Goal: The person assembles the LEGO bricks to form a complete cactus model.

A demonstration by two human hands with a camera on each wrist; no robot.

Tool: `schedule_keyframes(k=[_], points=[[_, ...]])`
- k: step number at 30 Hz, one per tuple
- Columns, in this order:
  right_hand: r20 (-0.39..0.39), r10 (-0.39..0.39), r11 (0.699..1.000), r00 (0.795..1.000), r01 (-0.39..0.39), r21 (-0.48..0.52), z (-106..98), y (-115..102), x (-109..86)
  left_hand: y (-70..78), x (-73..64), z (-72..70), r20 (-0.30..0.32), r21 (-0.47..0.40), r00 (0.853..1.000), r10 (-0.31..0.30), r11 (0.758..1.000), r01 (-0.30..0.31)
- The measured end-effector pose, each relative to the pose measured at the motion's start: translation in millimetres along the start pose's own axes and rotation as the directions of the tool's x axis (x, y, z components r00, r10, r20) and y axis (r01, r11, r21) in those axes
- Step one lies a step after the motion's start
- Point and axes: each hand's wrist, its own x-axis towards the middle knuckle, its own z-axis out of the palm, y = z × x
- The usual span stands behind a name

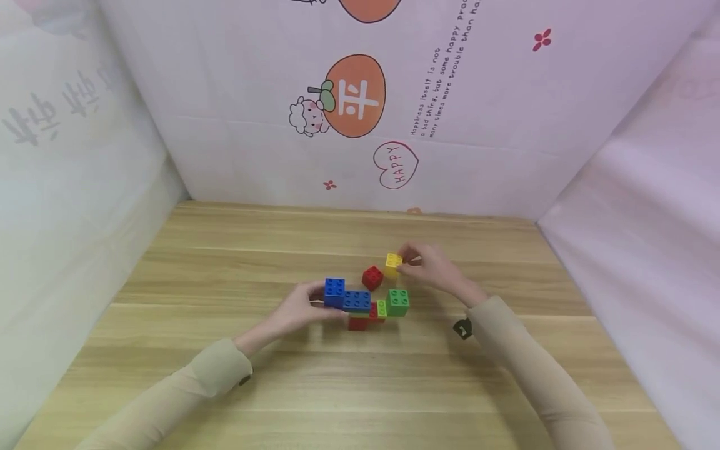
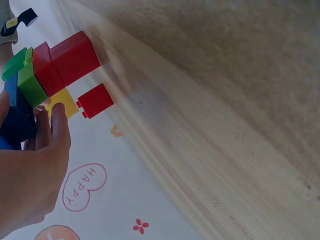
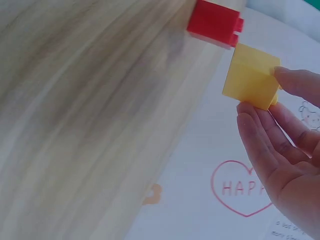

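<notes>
My left hand [image 1: 297, 309] grips a joined block build at its left end, thumb and fingers on either side of its blue bricks. A square blue brick [image 1: 334, 287] tops a longer blue brick [image 1: 357, 300]. Red bricks [image 2: 75, 56] and a lime green brick [image 2: 31, 86] sit below, and a green brick [image 1: 398, 302] stands at the right end. Just behind the build, my right hand [image 1: 434, 269] pinches a yellow brick [image 3: 251, 75] between thumb and fingers. Its studs face up in the head view. Left of it, a loose red brick [image 1: 372, 277] rests on the table.
The wooden table [image 1: 337, 387] reaches back to a printed white cloth [image 1: 253, 144]. Cloth sides [image 1: 641, 206] stand at left and right. A small black piece [image 1: 463, 329] shows beside the right sleeve cuff.
</notes>
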Motion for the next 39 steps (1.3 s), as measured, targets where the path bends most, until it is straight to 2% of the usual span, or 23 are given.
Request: schedule_keyframes(k=[5,11,20,27,35,39], points=[[-0.026,-0.043,0.999,0.999,0.043,-0.017,-4,-9,-4.1,1.9,-1.5,-1.0,-0.001,0.013,1.000,0.006,1.000,-0.006],[-0.047,-0.092,0.995,0.995,0.090,-0.052,-9,-19,-9.0,3.6,-2.6,-0.9,0.001,-0.011,1.000,-0.002,1.000,0.002],[-0.074,-0.145,0.989,0.987,0.141,-0.054,-13,-31,-17.0,2.2,-3.5,-1.9,0.003,-0.029,1.000,-0.005,1.000,0.005],[-0.079,-0.180,0.983,0.980,0.176,-0.055,-15,-46,-24.1,3.1,-3.1,-2.9,-0.015,-0.011,1.000,-0.016,1.000,0.016],[-0.075,-0.291,0.957,0.954,0.289,-0.035,-14,-62,-31.7,1.9,-3.5,-3.8,-0.021,-0.012,1.000,-0.001,1.000,0.001],[-0.062,-0.316,0.949,0.947,0.315,-0.033,-14,-68,-35.0,1.8,-3.9,-3.9,-0.021,-0.015,1.000,0.001,1.000,-0.001]])
